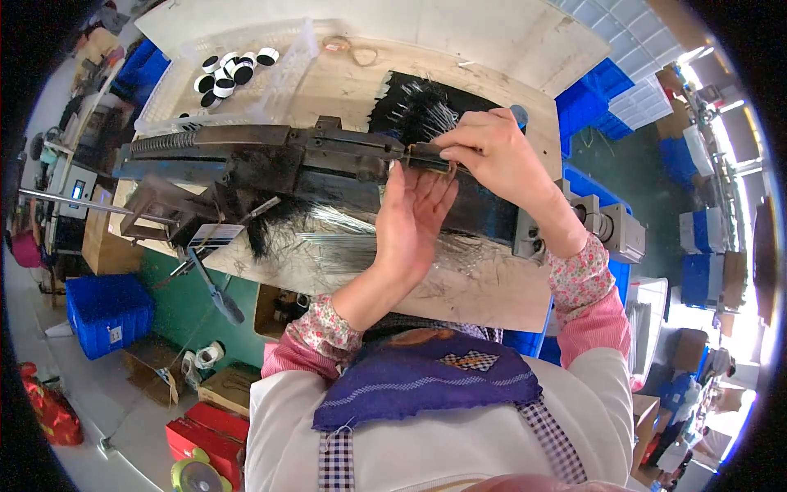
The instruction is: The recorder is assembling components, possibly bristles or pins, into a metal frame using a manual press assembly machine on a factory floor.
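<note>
L hand [410, 225] open, palm up under black bar [426, 157] | R hand [492, 152] pinching bar end | on dark machine [270, 164] | wires [344, 238] on bench [492, 287]

Just one head cam here
Looks steeply down from above the bench [492, 295], pretty close, facing the machine [270, 160] across it.

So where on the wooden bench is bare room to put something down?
Bare wood lies behind the machine, between the white tray and the black bristles. The front is crowded with thin wires near both hands.
</note>
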The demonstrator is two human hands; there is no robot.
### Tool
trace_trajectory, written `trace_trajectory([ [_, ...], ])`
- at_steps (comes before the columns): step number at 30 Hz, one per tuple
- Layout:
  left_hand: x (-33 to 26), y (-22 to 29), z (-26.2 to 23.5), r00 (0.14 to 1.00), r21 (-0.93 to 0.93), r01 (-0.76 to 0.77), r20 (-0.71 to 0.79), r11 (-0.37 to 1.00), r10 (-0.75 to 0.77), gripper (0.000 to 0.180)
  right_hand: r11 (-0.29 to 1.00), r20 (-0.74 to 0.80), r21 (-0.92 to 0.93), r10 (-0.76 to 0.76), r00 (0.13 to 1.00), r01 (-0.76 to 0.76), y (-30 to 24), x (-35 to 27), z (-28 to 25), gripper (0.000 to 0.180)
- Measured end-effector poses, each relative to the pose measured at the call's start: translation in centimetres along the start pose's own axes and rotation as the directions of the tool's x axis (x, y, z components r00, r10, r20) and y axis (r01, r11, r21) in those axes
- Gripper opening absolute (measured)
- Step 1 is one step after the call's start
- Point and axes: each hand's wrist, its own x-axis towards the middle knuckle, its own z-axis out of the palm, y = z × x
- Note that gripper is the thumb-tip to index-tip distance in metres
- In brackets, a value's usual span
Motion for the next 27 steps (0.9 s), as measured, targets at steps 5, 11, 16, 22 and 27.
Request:
trace_trajectory([
  [5,0.0,-0.1,-1.1,0.998,-0.042,0.041,0.043,0.998,-0.039,0.053,0.989,-0.109,-0.082,-0.128,0.986,0.119,-2.0,-1.2,1.3,0.008],
  [11,-1.2,-0.1,-0.7,0.996,-0.019,0.052,0.066,0.998,-0.051,0.054,0.987,-0.145,-0.159,-0.046,0.988,0.023,-2.7,-2.4,1.7,0.010],
  [16,-2.2,-0.3,-0.4,0.996,0.013,0.055,0.072,0.998,-0.055,0.060,0.999,-0.191,-0.023,-0.046,0.981,0.042,-2.1,-3.1,1.9,0.008],
  [22,-1.3,0.1,-1.9,0.997,0.009,0.020,0.072,1.000,-0.020,0.058,0.940,-0.170,0.336,0.114,0.979,-0.051,0.3,-2.0,-1.0,0.016],
  [27,-0.7,0.3,-0.5,0.998,0.064,-0.009,0.056,0.998,0.005,0.062,0.931,-0.097,0.343,0.168,0.981,-0.126,1.3,-1.6,-1.0,0.016],
])
